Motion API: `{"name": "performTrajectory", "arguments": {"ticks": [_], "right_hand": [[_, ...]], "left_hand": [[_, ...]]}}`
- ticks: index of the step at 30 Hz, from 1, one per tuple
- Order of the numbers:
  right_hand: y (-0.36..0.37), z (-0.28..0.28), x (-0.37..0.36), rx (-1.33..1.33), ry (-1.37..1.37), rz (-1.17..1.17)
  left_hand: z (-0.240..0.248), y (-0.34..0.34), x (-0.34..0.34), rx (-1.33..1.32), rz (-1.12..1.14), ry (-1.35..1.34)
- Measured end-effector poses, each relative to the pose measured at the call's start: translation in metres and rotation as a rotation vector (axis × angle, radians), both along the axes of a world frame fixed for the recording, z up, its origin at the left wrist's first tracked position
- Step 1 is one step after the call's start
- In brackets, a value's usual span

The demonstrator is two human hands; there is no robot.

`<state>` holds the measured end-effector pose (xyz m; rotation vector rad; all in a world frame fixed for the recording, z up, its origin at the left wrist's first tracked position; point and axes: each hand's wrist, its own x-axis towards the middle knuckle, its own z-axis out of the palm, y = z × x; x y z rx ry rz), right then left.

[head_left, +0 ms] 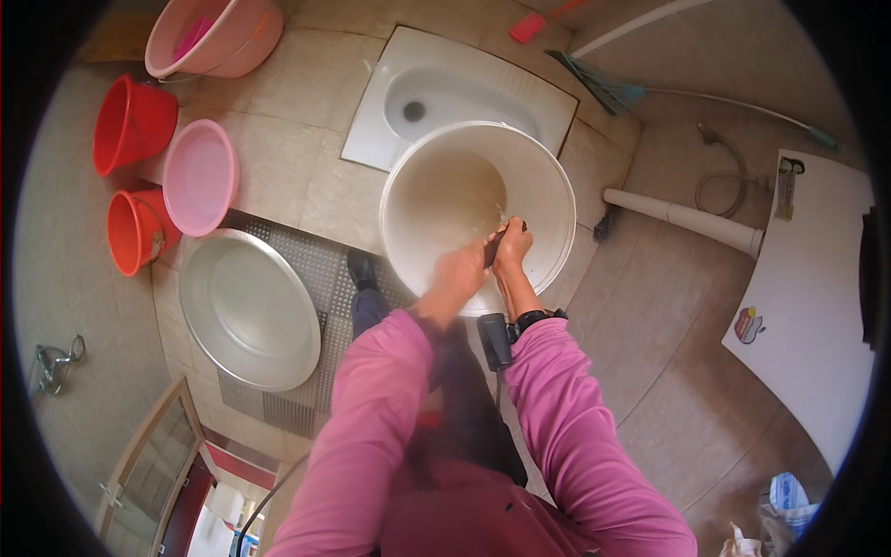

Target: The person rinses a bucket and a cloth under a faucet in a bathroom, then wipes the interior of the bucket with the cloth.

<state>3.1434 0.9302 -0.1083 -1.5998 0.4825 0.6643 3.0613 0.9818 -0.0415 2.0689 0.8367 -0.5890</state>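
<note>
A large white bucket (548, 209) stands in front of me with murky brownish water (455, 195) low inside it. Over its near side, both fists grip a small dark cloth (492, 251), of which only a short twisted piece shows. My left hand (455, 281) is closed around one end and a little smeared by motion. Just beside it, my right hand (513, 249) is closed around the other end, with a bit of dark fabric poking out past the fingers. A few drops or splashes show near the hands, above the water.
A wide metal basin (246, 311) sits on a grey mat (297, 246) at left. Beyond it are a pink basin (201, 178), red buckets (135, 125) and a pink tub (232, 46). A squat toilet (371, 121) lies behind the bucket; a white washing machine (798, 278) stands right.
</note>
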Motion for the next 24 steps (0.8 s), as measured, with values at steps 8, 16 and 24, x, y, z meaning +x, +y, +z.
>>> {"name": "performTrajectory", "arguments": {"ticks": [8, 16, 24], "right_hand": [[-0.033, 0.093, 0.016, 0.018, -0.3, 0.544], [-0.095, 0.079, -0.009, -0.354, -1.174, 1.977], [-0.026, 0.107, 0.03, -0.412, -0.951, 1.886]], "left_hand": [[0.047, 0.038, -0.018, -0.323, 0.411, -0.097], [0.146, 0.073, -0.097, -0.727, 1.239, -0.684], [0.157, 0.085, -0.112, -0.716, 1.203, -0.741]]}}
